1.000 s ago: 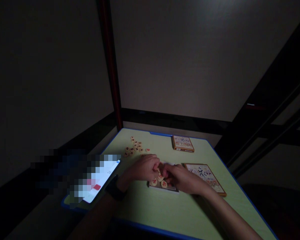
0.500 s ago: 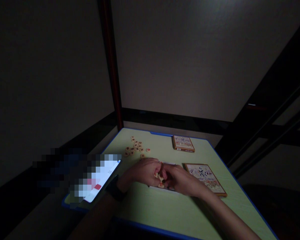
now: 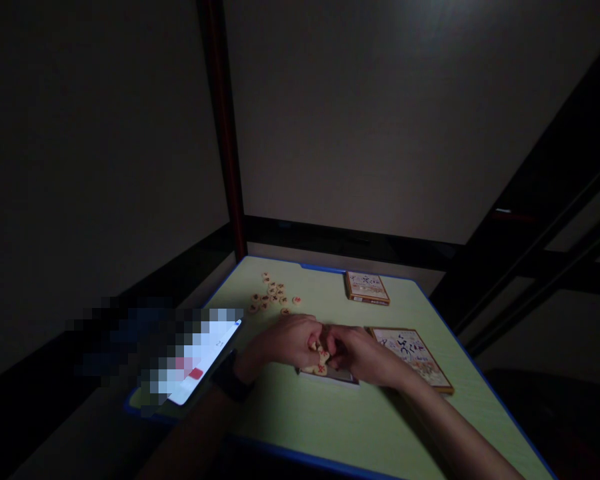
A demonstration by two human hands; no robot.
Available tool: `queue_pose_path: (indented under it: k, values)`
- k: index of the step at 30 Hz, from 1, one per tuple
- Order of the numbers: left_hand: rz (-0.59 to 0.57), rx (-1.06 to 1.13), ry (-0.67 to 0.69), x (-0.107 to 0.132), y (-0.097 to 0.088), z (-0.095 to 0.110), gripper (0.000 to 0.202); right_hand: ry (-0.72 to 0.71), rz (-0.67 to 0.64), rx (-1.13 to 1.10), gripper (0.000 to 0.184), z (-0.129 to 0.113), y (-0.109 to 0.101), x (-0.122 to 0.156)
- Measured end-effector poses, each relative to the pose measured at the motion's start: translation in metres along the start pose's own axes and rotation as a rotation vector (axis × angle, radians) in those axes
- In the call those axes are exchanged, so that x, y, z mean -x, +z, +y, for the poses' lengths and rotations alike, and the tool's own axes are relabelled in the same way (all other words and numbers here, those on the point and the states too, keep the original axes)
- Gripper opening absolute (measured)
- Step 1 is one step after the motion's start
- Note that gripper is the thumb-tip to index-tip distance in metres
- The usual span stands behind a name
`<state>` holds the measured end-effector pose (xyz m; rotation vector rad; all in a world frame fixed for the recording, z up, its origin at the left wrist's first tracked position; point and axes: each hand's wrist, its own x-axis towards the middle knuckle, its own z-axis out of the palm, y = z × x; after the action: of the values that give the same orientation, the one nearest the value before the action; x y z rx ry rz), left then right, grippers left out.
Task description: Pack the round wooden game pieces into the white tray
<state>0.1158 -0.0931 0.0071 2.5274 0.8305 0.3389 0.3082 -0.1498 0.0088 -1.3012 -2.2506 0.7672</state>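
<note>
The room is dim. My left hand (image 3: 290, 341) and my right hand (image 3: 363, 353) meet, fingers curled, over a small flat tray (image 3: 330, 377) on the green table (image 3: 330, 420). Several round pale game pieces with red marks (image 3: 319, 363) lie on the tray under and between my fingertips. Both hands pinch at these pieces; which piece each one grips is hidden. A dark watch sits on my left wrist (image 3: 227, 377).
A loose group of the same pieces (image 3: 271, 296) lies at the far left of the table. Two printed box parts lie to the right: a small one (image 3: 366, 287) far back, a larger one (image 3: 414, 355) beside my right hand. A lit phone (image 3: 200, 360) hangs over the left edge.
Both hands have stayed over the tray, shifting their fingers slightly among the pieces. Fewer pieces show in front of the hands than a second ago.
</note>
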Motion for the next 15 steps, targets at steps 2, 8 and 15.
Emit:
queue_pose_path:
  k: [2, 8, 15]
  values:
    - [0.072, -0.008, -0.003, -0.002, 0.0, -0.002, 0.015, -0.014, 0.0, 0.007, 0.024, -0.001, 0.001, 0.0]
    - [0.327, -0.044, -0.107, -0.008, -0.003, -0.009, 0.019, -0.038, 0.022, 0.008, 0.022, 0.003, 0.005, 0.0]
    - [0.454, -0.114, -0.369, -0.012, -0.012, -0.005, 0.022, -0.028, 0.029, -0.009, 0.02, 0.004, 0.005, -0.001]
